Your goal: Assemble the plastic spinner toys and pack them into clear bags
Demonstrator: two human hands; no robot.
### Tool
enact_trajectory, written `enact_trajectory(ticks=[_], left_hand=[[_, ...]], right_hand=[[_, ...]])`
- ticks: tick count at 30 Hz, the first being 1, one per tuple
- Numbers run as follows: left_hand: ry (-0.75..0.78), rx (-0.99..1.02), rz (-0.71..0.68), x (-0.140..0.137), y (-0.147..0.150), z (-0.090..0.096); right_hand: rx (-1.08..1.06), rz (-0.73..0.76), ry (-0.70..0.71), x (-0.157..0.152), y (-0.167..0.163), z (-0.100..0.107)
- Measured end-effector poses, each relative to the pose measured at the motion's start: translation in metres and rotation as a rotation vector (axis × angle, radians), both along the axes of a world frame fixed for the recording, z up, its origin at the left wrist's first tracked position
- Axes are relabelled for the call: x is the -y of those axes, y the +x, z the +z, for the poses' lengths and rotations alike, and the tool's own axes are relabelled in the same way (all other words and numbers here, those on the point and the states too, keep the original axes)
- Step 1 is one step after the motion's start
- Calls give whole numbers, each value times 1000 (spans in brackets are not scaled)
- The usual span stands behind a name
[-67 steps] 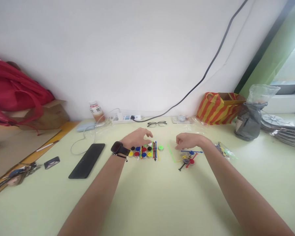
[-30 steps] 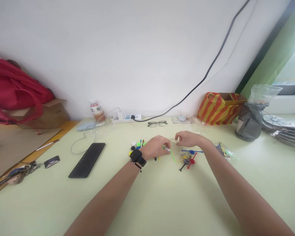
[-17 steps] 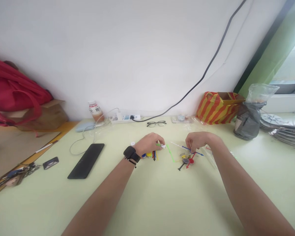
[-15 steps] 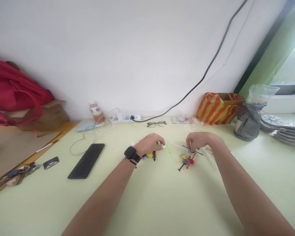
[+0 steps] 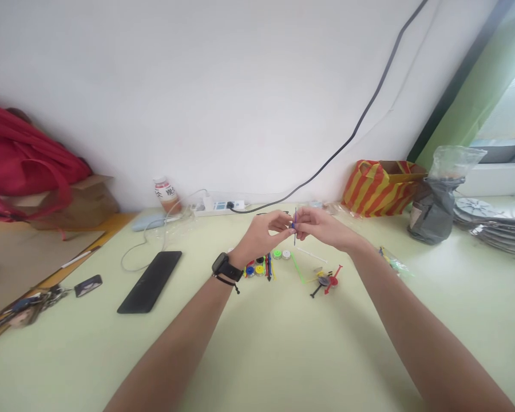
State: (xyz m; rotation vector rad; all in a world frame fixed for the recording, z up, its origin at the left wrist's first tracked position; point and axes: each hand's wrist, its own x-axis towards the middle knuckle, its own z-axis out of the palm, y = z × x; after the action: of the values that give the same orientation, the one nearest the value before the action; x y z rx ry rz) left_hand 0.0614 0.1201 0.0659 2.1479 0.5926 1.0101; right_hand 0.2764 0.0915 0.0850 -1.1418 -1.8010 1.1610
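In front of me, above the table, my left hand [image 5: 271, 230] and my right hand [image 5: 315, 228] meet fingertip to fingertip. Between them stands a thin blue arrow spinner [image 5: 295, 233], held upright on edge. Thumb and fingers of both hands pinch it near its middle; its hub is mostly covered. Below the hands lie a green round piece [image 5: 277, 254] and a white round piece [image 5: 286, 254]. A blue round piece [image 5: 250, 271] and a yellow one [image 5: 260, 270] sit near my left wrist, beside several coloured arrows [image 5: 269, 268].
A light green arrow [image 5: 297, 269], a white arrow [image 5: 312, 254] and a red arrow spinner [image 5: 333, 281] lie right of centre. A black phone-like slab [image 5: 151, 282] is at left. Behind are a power strip [image 5: 218, 208], a bottle [image 5: 167, 195] and a striped bag [image 5: 380, 189].
My right hand has lifted the blue arrow spinner off the table and brought it left. My left hand has let go of the white round piece and risen to meet it.
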Motion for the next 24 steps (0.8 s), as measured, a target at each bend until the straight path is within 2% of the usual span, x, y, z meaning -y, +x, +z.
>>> enact_trajectory(ticks=[3, 6, 9, 11, 14, 16, 19, 24], left_hand=[[55, 20, 6, 2, 1, 3], [128, -28, 48, 5, 1, 6], [122, -106, 65, 7, -1, 6], [43, -160, 38, 6, -2, 4], [-65, -269, -58, 5, -1, -3], [-48, -354, -132, 5, 1, -9], [-15, -473, -182, 7, 6, -16], [-100, -642, -165, 7, 5, -18]], right_hand=[[-37, 3, 7, 0, -8, -4], [12, 39, 27, 0, -12, -7], [180, -69, 100, -3, -12, -11], [344, -171, 136, -7, -9, -16], [633, -180, 73, -14, -1, -26], [760, -131, 9, -16, 3, -33], [834, -82, -51, -17, 6, -41], [932, -129, -88, -15, 7, -43]])
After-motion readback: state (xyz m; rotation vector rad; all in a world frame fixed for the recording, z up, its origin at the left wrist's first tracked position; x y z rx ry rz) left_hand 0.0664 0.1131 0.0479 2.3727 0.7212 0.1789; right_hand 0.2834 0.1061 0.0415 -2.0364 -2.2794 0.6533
